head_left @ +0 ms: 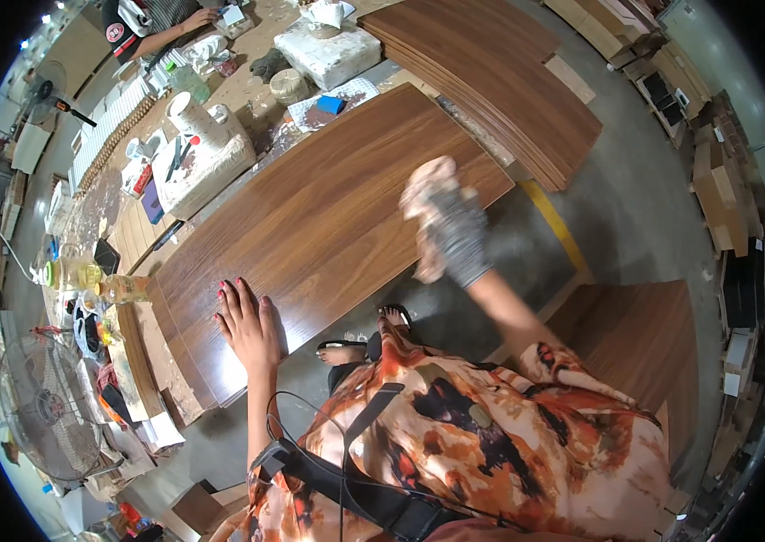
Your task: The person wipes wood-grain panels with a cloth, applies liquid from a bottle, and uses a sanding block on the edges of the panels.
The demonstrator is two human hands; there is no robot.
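A long brown wood-grain panel [310,199] lies across the workbench in front of me. My left hand [249,327] rests flat on its near left part, bare, fingers spread. Over the panel's right end, my right hand [460,237] wears a grey glove and is closed on a pale, stained cloth [430,185]. Part of the cloth hangs below the hand past the panel's near edge. The gloved fingers are mostly hidden by the cloth.
Beyond the panel stands a stack of brown panels [509,99]. White-smeared blocks [206,163], a blue piece [330,105] and jars [75,274] sit on the bench. A fan [48,406] stands at left. Another person's arm [166,38] is at the far left. More panels [626,334] lie right.
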